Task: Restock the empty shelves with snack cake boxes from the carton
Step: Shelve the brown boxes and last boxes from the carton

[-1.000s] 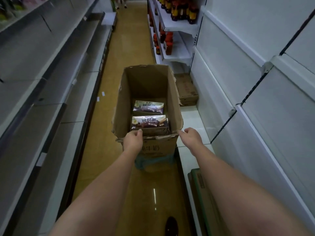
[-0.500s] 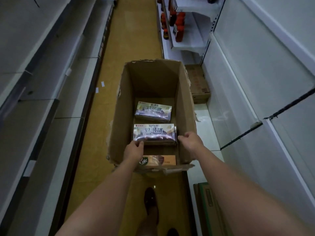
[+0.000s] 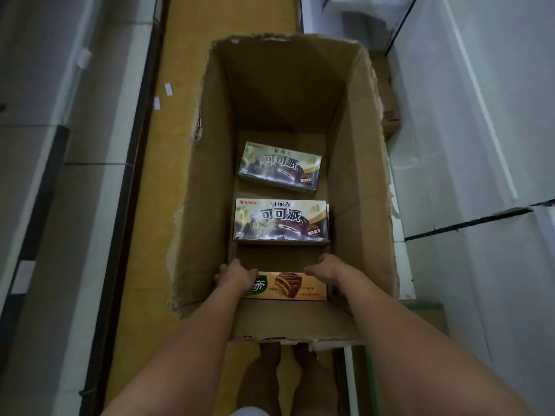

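**Both hands down in the carton, on the gold box**

Carton (image 3: 207,181) sits open-topped on the aisle floor (image 3: 144,235) btwn two runs of bare shelves (image 3: 480,145). Three snack cake boxes inside: far dark box (image 3: 279,167), middle dark box (image 3: 280,220), and a gold box (image 3: 288,286) tight against the near wall. Left hand (image 3: 235,276) lies over the gold box's left end, fingers curled over its far edge, so gripping it as far as I can judge. Right hand (image 3: 326,270) is at the right end, knuckles up; fingers curl down out of sight, so can't tell if they've actually closed on the box or just touch it.

Risks, imo:
- Gold box is jammed near the wall w/ little room for fingers; a lopsided pull could tip it or let it slip back.
- Carton walls are tall and torn at the rim; forearms dragging on the near edge could shift or fold the carton.
- Thin card: squeezing the ends hard may dent it.
- Dim light; poor view of the grip.
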`<move>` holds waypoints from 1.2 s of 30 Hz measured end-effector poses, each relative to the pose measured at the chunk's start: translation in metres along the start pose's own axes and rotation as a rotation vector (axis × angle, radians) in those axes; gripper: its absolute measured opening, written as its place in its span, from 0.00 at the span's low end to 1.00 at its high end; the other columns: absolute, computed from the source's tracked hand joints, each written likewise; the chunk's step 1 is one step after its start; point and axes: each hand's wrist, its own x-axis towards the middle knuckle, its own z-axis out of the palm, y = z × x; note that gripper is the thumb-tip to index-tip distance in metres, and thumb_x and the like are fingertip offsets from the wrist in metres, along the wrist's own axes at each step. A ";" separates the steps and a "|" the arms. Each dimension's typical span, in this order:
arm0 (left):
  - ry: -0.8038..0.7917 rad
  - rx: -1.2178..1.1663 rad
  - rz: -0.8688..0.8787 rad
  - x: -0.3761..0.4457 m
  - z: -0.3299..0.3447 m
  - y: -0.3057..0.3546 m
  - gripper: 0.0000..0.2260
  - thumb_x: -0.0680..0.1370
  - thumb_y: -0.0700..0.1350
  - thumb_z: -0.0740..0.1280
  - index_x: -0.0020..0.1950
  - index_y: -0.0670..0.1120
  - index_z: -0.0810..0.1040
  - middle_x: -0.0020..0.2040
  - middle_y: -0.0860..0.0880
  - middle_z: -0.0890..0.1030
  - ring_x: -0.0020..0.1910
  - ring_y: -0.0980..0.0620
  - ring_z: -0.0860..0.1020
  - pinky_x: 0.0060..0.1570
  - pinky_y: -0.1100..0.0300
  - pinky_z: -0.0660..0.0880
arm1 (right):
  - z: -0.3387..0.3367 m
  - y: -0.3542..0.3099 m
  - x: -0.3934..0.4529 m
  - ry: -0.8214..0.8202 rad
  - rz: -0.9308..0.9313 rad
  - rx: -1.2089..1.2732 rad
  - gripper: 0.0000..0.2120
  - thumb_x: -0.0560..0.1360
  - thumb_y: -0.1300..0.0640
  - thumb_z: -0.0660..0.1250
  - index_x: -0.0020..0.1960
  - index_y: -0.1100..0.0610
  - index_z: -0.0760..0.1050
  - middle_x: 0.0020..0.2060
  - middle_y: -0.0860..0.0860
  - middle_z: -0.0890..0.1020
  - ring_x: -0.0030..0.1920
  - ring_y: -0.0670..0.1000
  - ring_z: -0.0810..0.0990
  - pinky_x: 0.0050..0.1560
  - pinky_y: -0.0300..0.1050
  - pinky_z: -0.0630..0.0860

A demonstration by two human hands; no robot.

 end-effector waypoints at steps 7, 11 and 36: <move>-0.061 0.034 -0.052 0.023 0.016 -0.002 0.28 0.81 0.58 0.55 0.77 0.47 0.55 0.75 0.40 0.54 0.71 0.38 0.63 0.68 0.48 0.66 | 0.007 0.000 0.028 -0.082 0.072 -0.037 0.30 0.79 0.52 0.63 0.75 0.62 0.56 0.73 0.59 0.64 0.72 0.58 0.64 0.68 0.49 0.64; -0.032 -0.042 -0.039 0.030 0.019 -0.004 0.29 0.79 0.48 0.63 0.78 0.50 0.55 0.77 0.43 0.50 0.72 0.39 0.62 0.69 0.49 0.65 | 0.014 0.004 0.043 -0.024 0.086 0.093 0.31 0.79 0.53 0.63 0.76 0.62 0.54 0.71 0.59 0.66 0.70 0.59 0.67 0.65 0.49 0.67; 0.112 0.360 0.514 -0.021 -0.047 0.034 0.27 0.68 0.50 0.72 0.66 0.49 0.69 0.63 0.48 0.71 0.59 0.45 0.73 0.59 0.51 0.73 | 0.003 -0.035 0.015 0.069 -0.335 -0.615 0.41 0.69 0.47 0.72 0.75 0.51 0.54 0.72 0.55 0.63 0.74 0.59 0.57 0.72 0.64 0.47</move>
